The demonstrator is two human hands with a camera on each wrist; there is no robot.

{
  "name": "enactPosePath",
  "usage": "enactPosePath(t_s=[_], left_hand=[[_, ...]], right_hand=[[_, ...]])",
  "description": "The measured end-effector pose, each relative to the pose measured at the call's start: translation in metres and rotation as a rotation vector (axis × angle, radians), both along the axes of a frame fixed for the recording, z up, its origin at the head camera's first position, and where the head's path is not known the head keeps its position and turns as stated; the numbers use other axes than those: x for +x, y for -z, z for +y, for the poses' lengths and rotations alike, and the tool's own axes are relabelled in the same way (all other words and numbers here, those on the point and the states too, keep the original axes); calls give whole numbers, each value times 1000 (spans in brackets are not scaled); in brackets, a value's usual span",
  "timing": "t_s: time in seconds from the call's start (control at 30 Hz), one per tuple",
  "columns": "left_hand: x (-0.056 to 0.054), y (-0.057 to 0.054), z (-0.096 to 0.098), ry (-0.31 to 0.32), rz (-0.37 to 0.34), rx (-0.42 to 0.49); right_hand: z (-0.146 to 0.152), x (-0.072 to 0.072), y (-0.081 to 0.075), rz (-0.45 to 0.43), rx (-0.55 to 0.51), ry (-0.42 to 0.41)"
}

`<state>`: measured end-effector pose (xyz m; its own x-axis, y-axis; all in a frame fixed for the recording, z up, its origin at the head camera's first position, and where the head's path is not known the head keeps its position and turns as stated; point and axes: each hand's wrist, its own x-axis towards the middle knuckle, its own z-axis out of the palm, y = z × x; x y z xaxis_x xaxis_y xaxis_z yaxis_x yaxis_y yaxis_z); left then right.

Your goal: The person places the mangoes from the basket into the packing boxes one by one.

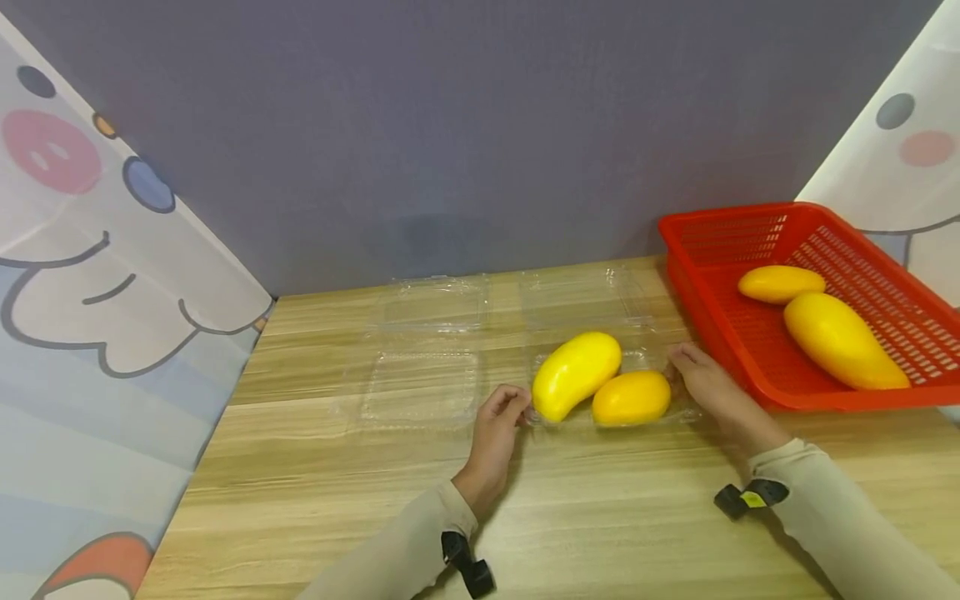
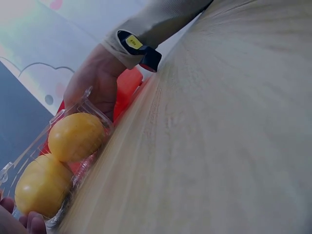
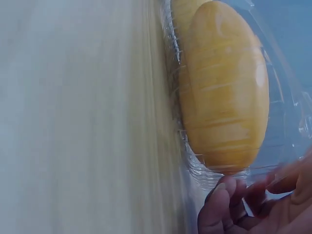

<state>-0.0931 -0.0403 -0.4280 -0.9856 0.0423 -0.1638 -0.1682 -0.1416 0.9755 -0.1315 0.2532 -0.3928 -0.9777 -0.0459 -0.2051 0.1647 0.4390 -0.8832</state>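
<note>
Two yellow mangoes, a longer one [image 1: 576, 375] and a shorter one [image 1: 632, 398], lie side by side in the base of a clear plastic clamshell container [image 1: 688, 414]. Its lid [image 1: 577, 298] lies folded back toward the wall. My left hand [image 1: 497, 429] pinches the container's left rim. At the opposite rim, my right hand [image 1: 708, 387] grips the side with bent fingers [image 3: 222, 202], close to the end of the shorter mango. To the left, a second clear clamshell container [image 1: 422, 387] stands open with nothing in it.
A red plastic basket [image 1: 708, 312] stands right of the containers, close to my right forearm. Inside it lie a small mango [image 1: 780, 283] and a larger mango [image 1: 843, 342]. A grey wall [image 1: 465, 142] bounds the wooden table [image 1: 315, 492] at the back.
</note>
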Motion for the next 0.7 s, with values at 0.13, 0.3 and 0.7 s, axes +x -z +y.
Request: enactPosePath(t_s=[0.13, 0.3, 0.7], left_hand=[[2, 0, 0, -7, 1, -4], [6, -1, -3, 26, -4, -8], [27, -9, -21, 108, -53, -32]], right_hand=[[1, 2, 4, -25, -118, -6], [2, 9, 5, -24, -167, -5], [-1, 31, 7, -45, -396, -59]])
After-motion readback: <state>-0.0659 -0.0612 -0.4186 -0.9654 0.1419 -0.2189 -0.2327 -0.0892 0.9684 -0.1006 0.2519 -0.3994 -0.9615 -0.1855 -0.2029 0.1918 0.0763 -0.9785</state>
